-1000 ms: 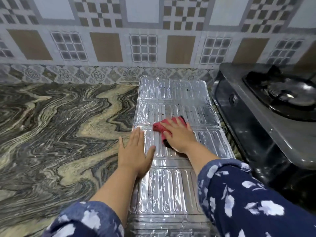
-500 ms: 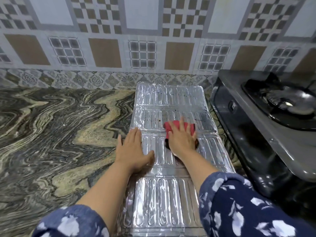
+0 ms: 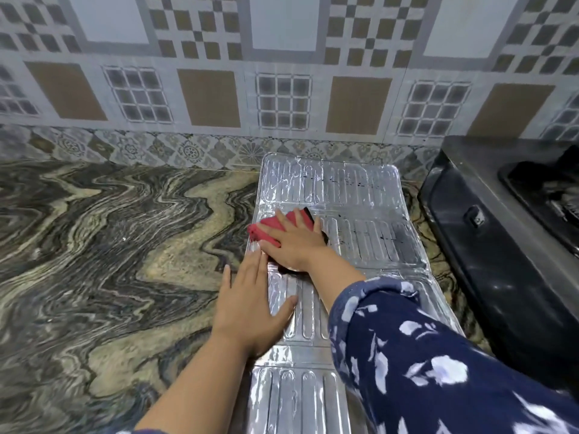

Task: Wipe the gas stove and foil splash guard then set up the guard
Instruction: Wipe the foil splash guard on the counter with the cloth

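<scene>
The foil splash guard lies flat on the marble counter, its ribbed panels running from the wall toward me. My right hand presses a red cloth onto the left edge of the second panel. My left hand rests flat, fingers spread, on the guard's left edge just behind it, holding the sheet down. Dark specks show on the far panels. The gas stove stands at the right, dark, with a burner at the frame edge.
The marble counter stretches to the left of the guard. A patterned tile wall rises behind it. The stove's side is close to the guard's right edge.
My right hand has slid the red cloth leftward across the panel, from its middle to its left edge. My left hand stays flat on the guard.
</scene>
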Demonstrator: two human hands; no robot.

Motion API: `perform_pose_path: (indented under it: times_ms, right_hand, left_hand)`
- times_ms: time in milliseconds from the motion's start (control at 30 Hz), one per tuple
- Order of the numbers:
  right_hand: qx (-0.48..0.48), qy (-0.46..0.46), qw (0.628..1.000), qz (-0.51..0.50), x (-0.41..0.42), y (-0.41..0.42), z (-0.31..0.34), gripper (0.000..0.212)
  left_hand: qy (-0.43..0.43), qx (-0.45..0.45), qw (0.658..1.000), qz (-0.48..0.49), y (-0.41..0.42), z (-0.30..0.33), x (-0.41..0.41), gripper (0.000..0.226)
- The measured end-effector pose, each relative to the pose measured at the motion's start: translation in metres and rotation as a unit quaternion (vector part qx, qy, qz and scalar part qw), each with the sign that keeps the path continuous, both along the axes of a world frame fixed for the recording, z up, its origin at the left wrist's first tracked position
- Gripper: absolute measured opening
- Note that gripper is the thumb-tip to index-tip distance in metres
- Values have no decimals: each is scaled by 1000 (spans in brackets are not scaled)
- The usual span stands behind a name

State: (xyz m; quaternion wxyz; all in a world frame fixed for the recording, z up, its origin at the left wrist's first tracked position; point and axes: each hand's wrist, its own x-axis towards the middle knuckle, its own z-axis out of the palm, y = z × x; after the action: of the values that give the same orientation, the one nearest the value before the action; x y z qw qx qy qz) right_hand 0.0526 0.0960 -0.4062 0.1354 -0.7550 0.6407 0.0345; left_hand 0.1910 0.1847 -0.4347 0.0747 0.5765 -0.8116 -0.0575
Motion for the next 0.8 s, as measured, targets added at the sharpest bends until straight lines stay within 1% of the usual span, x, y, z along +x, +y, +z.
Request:
perform_pose_path:
  times_ms: [100,200,333,400,500,567,633,667,733,800]
  right_hand:
    - [2,-2,1000,-31,-7,-26,0,53]
    - [-2,-5,997,-74,-20,-32,-1,52]
    - [-10,-5,991,-137,-54,-13,-3,50]
    - [-22,12,987,-161,-67,5,-4,51]
    - [-41,33,980,-191,-60,33,-7,53]
    - [-72,25,982,-175,-45,47,-8,53]
    - [-112,-28,986,-124,-27,49,-7,48]
    - [-115,-49,988,-93,-19,45,-7,46]
    - [-82,-42,995,-43,-12,29,-5,46]
    - [-46,-15,998,-35,-23,11,-5,49]
  left_hand:
    - [6,-1,1000,7,2,0,0,96]
    - [1,1,1000,7,2,3,1,97]
    - [-7,8,1000,9,3,5,1,96]
    - [-12,13,1000,8,4,5,0,97]
    - [-12,20,1000,5,3,5,0,97]
    - [-12,19,1000,4,2,5,-1,99]
    - [-13,15,1000,5,3,5,-1,100]
    - [-12,13,1000,6,3,4,-1,101]
    - [-10,9,1000,5,2,3,0,100]
    - [-12,8,1000,2,2,4,1,100]
